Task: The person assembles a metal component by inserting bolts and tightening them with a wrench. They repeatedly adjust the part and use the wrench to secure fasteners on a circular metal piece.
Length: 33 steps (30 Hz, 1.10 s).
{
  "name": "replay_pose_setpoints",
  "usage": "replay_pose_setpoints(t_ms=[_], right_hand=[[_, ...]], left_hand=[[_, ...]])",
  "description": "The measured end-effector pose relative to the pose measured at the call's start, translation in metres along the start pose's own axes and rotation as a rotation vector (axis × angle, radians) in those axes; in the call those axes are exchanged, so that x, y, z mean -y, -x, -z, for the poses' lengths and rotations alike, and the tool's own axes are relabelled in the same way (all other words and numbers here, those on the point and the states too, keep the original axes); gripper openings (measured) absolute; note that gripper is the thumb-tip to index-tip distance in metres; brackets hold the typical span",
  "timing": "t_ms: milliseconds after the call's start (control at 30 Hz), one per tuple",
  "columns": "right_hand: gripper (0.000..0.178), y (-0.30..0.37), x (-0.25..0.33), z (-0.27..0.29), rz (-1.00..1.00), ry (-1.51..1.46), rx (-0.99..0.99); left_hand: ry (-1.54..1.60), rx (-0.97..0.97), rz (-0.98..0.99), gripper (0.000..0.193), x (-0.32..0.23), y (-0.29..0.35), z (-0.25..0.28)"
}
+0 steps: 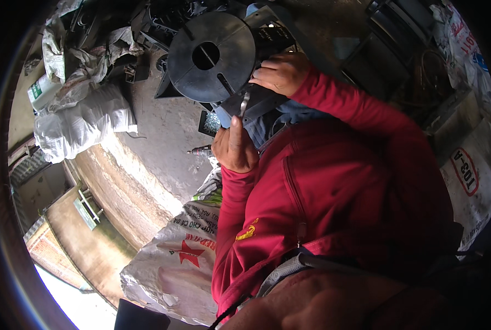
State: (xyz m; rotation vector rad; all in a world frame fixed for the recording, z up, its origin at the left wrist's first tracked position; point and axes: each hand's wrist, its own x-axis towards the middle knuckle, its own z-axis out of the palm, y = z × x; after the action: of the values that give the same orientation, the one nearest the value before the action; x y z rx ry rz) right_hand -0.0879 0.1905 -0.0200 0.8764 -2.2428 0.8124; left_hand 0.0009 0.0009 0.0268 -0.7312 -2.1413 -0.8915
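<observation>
A slim silver metal tool [244, 103] is gripped in the left hand [233, 146], fingers closed around its lower end, its tip set against the grey metal bracket [255, 102] beneath a round black slotted plastic disc [211, 56]. The right hand [281, 71] is laid on the dark machine body [276, 38] just right of the disc, fingers curled over its edge. The assembly is seen above a red-sleeved torso. White woven sacks [83, 118] are noted on the concrete floor [165, 137] at left.
</observation>
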Motion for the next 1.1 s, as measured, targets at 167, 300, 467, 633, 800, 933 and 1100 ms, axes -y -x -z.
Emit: replay_pose_setpoints(t_ms=[167, 300, 467, 633, 800, 933, 1100], right_hand=[[0.012, -0.003, -0.008, -0.007, 0.028, 0.044, -0.066], [0.014, 0.0, 0.0, 0.001, -0.001, 0.015, -0.061], [0.016, -0.001, 0.001, 0.002, -0.001, 0.019, -0.054], [0.018, 0.001, 0.001, -0.007, -0.038, 0.006, -0.122], [0.016, 0.004, 0.004, 0.0, -0.029, 0.013, -0.038], [0.01, 0.003, -0.004, -0.006, -0.001, 0.044, -0.089], [0.014, -0.006, 0.001, -0.004, -0.042, -0.086, -0.045]], left_hand=[[-0.19, 0.337, 0.23, 0.046, 0.018, 0.012, -0.018], [-0.029, 0.041, 0.064, 0.047, 0.007, 0.014, -0.006], [-0.183, 0.361, 0.262, 0.051, 0.01, 0.02, -0.005], [-0.262, 0.236, 0.174, 0.051, 0.019, 0.02, -0.017], [-0.197, 0.273, 0.272, 0.046, 0.02, 0.035, -0.013], [-0.036, 0.089, 0.467, 0.033, 0.002, 0.043, 0.005], [0.224, 0.079, 0.563, 0.019, -0.013, 0.032, 0.017]])
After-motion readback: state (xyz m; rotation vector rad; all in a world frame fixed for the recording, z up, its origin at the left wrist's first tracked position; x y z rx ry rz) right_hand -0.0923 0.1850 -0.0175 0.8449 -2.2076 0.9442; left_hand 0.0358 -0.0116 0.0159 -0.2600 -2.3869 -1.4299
